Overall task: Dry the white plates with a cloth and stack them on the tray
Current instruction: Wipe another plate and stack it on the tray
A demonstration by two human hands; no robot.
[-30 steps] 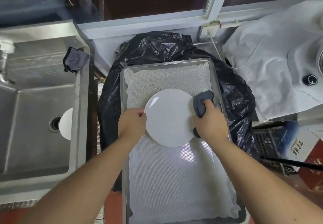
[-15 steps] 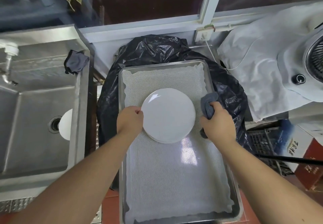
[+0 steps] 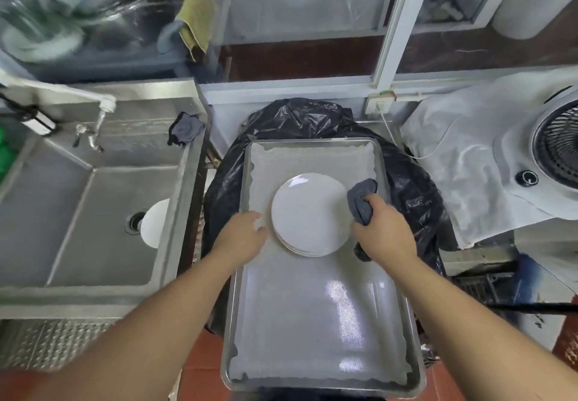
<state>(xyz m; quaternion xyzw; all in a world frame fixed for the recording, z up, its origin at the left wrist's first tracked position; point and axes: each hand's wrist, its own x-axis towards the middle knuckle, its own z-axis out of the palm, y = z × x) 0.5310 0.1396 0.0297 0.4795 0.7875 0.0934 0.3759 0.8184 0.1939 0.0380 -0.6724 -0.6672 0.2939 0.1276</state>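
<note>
- Stack of white plates [image 3: 309, 213] on the lined tray [image 3: 322, 378], a little toward 12 o'clock of the tray's middle, edges nearly flush.
- Left hand [image 3: 242, 235] at 9 o'clock of the stack, just beside its rim; motion-blurred, fingers seemingly loose and holding nothing, contact with the rim not clear.
- Right hand [image 3: 383, 232] at 3 o'clock of the stack, fingers curled round a bunched grey cloth [image 3: 362, 199], apart from the plates.
- One more white plate [image 3: 154, 224] in the sink [image 3: 78, 213], well apart at 9 o'clock from the tray, beside the drain; round, so no long axis to line up.
- Judged: left hand nearer the sink plate, likely the one to fetch it; cloth hand better placed to wait over the tray.
- Sink plate partly cut off behind the sink wall; wetness impossible to tell; number of plates in the stack hard to count, about three or four rims showing.
</note>
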